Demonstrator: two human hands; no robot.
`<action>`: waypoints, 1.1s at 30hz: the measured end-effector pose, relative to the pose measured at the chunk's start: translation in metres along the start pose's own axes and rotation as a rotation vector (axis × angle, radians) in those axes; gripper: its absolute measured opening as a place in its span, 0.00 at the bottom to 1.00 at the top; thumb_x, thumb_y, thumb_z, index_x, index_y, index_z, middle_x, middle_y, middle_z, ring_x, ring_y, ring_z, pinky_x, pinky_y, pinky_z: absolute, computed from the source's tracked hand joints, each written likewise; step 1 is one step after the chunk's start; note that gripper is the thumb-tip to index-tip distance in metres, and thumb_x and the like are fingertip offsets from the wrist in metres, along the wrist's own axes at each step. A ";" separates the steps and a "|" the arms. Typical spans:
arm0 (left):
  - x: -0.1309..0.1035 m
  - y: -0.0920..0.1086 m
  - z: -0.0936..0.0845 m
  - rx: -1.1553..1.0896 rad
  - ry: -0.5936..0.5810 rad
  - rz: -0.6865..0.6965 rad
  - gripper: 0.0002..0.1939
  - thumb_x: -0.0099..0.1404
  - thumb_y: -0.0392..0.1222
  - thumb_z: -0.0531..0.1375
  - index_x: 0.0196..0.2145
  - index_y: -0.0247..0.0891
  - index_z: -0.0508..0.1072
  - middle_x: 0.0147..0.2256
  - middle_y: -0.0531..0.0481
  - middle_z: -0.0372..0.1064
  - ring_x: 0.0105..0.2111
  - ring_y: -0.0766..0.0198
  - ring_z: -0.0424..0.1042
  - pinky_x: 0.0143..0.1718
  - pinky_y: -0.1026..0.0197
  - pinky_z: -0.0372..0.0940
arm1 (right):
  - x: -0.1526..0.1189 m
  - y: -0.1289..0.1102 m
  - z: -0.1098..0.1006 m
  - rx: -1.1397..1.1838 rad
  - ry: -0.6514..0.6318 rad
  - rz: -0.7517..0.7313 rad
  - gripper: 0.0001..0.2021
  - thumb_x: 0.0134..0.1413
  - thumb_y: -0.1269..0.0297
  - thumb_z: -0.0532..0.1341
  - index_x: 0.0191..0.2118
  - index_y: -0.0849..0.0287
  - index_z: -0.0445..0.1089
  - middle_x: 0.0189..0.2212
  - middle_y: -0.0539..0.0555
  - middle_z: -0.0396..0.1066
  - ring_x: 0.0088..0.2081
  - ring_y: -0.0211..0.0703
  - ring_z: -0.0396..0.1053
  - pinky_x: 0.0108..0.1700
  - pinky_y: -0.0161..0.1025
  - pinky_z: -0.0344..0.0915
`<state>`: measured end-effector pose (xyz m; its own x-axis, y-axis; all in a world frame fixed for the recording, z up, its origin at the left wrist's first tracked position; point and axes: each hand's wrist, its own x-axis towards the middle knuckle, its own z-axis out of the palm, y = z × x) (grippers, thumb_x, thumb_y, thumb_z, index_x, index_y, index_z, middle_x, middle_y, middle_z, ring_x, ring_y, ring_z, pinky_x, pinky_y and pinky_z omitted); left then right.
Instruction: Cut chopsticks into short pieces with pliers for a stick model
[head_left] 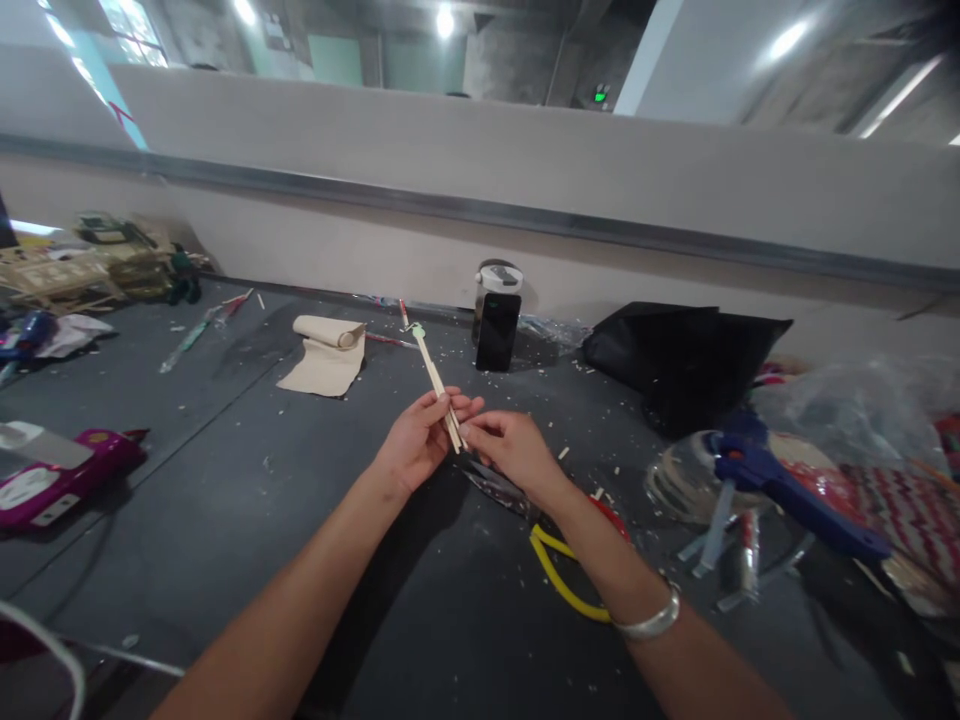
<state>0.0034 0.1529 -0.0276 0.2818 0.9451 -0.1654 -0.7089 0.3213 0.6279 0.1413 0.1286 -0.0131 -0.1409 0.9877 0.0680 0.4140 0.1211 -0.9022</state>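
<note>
A few thin, pale wooden sticks (431, 366) lie together, slanting up and to the left, with a small light-green piece at their far end. My left hand (421, 435) grips them near the lower end between thumb and fingers. From the right, my right hand (514, 447) pinches at the near ends of the same sticks; its fingertips partly hide what they touch. Below my right wrist lie scissors (556, 575) with a yellow and a red handle, their dark blades pointing toward my hands and partly covered by the arm.
A black phone (498, 332) leans against a white cylindrical device (500, 272). A roll of tan paper (330, 360) lies partly unrolled. To the right are a blue glue gun (802, 490), glue sticks and a black bag (682, 360). A magenta tool (82, 475) is at left. Scraps dot the table.
</note>
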 end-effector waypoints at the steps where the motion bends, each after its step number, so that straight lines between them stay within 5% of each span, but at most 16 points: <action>1: 0.000 0.002 -0.001 -0.007 0.008 0.009 0.04 0.61 0.29 0.56 0.34 0.30 0.71 0.29 0.45 0.73 0.38 0.56 0.75 0.38 0.58 0.71 | -0.001 -0.001 -0.001 0.016 -0.045 -0.008 0.11 0.50 0.60 0.59 0.31 0.63 0.74 0.21 0.49 0.71 0.20 0.33 0.63 0.24 0.30 0.59; 5: 0.002 0.008 -0.001 -0.048 0.052 0.037 0.05 0.61 0.28 0.55 0.30 0.31 0.70 0.26 0.47 0.71 0.36 0.57 0.76 0.41 0.55 0.71 | -0.002 0.001 -0.005 0.003 -0.181 -0.131 0.09 0.45 0.66 0.63 0.35 0.60 0.74 0.28 0.49 0.73 0.27 0.35 0.67 0.32 0.31 0.62; 19: -0.003 0.007 0.004 -0.054 -0.005 0.017 0.04 0.60 0.28 0.56 0.32 0.31 0.70 0.26 0.48 0.71 0.34 0.60 0.75 0.40 0.58 0.71 | -0.004 0.000 -0.006 -0.419 -0.006 -0.325 0.05 0.54 0.62 0.61 0.32 0.55 0.75 0.33 0.49 0.76 0.35 0.38 0.71 0.39 0.33 0.59; 33: -0.007 0.005 0.011 -0.013 0.005 0.076 0.03 0.59 0.28 0.57 0.31 0.33 0.68 0.23 0.51 0.68 0.33 0.60 0.75 0.40 0.58 0.69 | -0.004 0.006 -0.007 -0.420 -0.010 -0.410 0.03 0.53 0.65 0.62 0.33 0.55 0.73 0.35 0.48 0.76 0.36 0.38 0.71 0.40 0.32 0.59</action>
<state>0.0046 0.1475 -0.0149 0.2233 0.9672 -0.1213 -0.7368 0.2489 0.6286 0.1509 0.1257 -0.0162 -0.3726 0.8512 0.3696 0.6444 0.5239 -0.5570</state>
